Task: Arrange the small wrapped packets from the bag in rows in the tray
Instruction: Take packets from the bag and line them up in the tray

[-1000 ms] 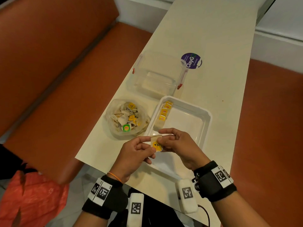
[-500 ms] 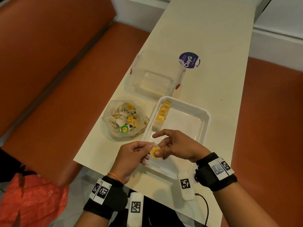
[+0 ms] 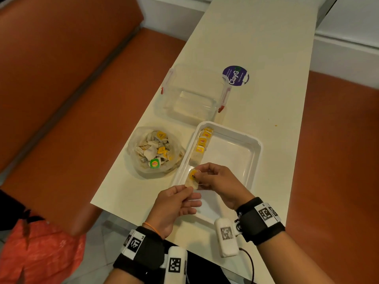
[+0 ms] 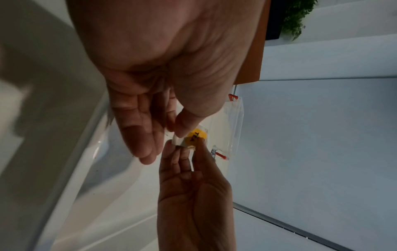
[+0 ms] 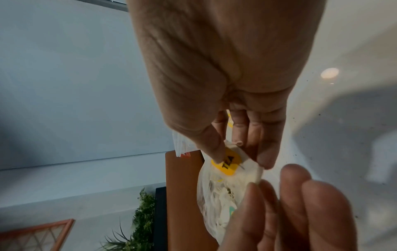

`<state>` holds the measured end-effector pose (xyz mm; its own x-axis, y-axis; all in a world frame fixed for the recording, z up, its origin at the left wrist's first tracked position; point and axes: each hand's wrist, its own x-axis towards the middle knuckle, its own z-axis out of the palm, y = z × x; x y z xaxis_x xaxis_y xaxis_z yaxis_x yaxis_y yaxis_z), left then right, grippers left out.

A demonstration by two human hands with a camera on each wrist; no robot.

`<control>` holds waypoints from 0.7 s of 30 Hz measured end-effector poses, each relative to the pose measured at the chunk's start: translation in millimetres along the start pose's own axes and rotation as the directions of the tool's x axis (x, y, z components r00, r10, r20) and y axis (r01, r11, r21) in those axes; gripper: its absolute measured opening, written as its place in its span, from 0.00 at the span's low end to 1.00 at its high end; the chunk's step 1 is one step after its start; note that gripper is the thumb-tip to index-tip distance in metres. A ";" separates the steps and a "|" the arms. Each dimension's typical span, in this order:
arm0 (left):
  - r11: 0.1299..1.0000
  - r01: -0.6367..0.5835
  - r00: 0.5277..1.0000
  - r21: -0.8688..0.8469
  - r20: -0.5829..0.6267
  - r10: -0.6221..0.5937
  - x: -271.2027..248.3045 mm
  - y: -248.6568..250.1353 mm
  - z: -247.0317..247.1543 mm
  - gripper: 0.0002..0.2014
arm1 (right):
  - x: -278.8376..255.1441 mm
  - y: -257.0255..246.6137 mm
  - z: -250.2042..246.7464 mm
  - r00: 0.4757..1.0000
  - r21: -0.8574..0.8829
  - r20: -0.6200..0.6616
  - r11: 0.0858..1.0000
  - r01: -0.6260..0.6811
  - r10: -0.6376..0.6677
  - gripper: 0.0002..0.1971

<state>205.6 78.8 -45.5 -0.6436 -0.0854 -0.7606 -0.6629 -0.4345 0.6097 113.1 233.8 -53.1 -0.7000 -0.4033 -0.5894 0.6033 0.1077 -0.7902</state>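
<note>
A small wrapped tea packet (image 3: 191,178) with a yellow tag (image 5: 226,163) hangs over the near left part of the white tray (image 3: 255,158). My left hand (image 3: 185,189) pinches its lower end and my right hand (image 3: 200,174) pinches the tagged upper end (image 4: 194,138). A row of several yellow-tagged packets (image 3: 202,143) lies along the tray's left wall. The clear bag (image 3: 155,151) of loose packets sits on the table left of the tray.
A clear plastic box (image 3: 192,97) with red clips stands beyond the tray, a round purple sticker (image 3: 235,75) beside it. The cream table (image 3: 266,48) ends just before my wrists. Orange bench seating (image 3: 61,99) runs along the left.
Both hands have kept hold of the packet and turned it, so its yellow tag now points away from me, toward the row, over the tray's near left corner.
</note>
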 end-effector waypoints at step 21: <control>0.995 -0.050 0.994 0.086 -0.090 0.057 -0.8 3.6 -15.2 0.10 | 69.5 39.8 12.8 0.888 -0.249 -0.426 0.966 0.070 -0.175 0.09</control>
<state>209.6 63.7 -46.1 -0.6436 -0.1902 -0.7413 -0.6605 -0.3512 0.6636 93.4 198.4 -123.4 -0.8895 0.0100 -0.4569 0.4382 0.3021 -0.8466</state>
